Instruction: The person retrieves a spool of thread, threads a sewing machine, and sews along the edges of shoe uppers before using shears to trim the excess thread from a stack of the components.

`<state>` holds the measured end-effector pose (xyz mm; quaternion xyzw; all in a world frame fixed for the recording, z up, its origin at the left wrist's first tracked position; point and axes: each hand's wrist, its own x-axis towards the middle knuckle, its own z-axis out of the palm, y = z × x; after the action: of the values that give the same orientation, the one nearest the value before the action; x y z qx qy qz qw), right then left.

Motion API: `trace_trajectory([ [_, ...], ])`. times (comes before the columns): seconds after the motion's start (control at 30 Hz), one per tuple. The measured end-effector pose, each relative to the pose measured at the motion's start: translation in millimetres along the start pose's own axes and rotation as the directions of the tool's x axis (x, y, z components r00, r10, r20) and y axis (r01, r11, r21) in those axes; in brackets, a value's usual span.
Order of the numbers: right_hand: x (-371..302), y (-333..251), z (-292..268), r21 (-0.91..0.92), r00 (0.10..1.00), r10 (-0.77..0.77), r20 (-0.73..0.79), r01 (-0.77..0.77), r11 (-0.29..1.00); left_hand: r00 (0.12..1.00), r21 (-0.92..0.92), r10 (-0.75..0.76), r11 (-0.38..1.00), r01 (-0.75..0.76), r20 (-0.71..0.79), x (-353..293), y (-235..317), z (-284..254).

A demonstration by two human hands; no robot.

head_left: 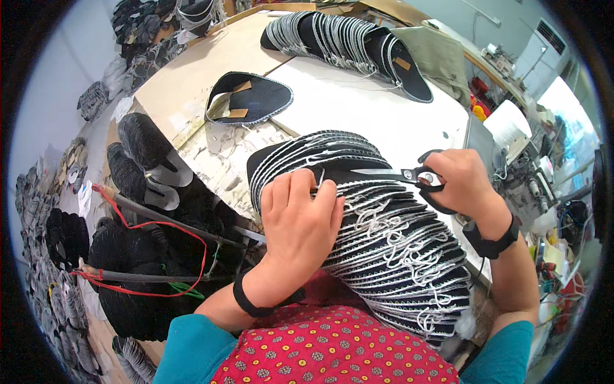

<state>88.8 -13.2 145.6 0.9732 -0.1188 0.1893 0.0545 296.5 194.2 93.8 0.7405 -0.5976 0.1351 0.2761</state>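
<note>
A long row of overlapping black fabric pieces [409, 256] with white stitched edges runs from the table down to my lap. Loose white thread tails [390, 224] curl along its right side. My left hand [297, 214] is closed over the upper part of the row, its fingers bent onto a piece; a short white thread end shows by its fingertips. In my right hand [457, 182] is a pair of scissors [409, 175] with black handles. Their blades point left, low over the pieces, with the tips near my left fingertips.
One black piece [265, 99] with tan tabs lies on the table [320, 86]; another white-edged row [332, 41] lies at the back. At left, dark bundles [137, 256] sit beside a metal rack with red cord [204, 249]. A white thread cone [508, 125] stands by machinery at right.
</note>
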Motion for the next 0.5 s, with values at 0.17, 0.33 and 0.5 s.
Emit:
trace_trajectory([
  [0.17, 15.6, -2.3, 8.0, -0.052, 0.997, 0.001, 0.078, 0.004, 0.999, 0.994, -0.044, 0.088, 0.995, -0.091, -0.067, 0.1, -0.6, 6.1],
  [0.33, 29.7, -16.7, 34.3, -0.044, 0.99, 0.015, 0.137, -0.009, 0.999, 0.986, -0.307, 0.162, 0.937, -0.168, -0.044, -0.4, -7.9, 13.1],
  [0.5, 21.7, -17.4, 30.0, 0.012, 0.982, -0.002, 0.189, 0.0, 1.0, 0.995, -0.335, 0.046, 0.939, -0.074, -0.09, -5.4, -8.3, 12.5],
])
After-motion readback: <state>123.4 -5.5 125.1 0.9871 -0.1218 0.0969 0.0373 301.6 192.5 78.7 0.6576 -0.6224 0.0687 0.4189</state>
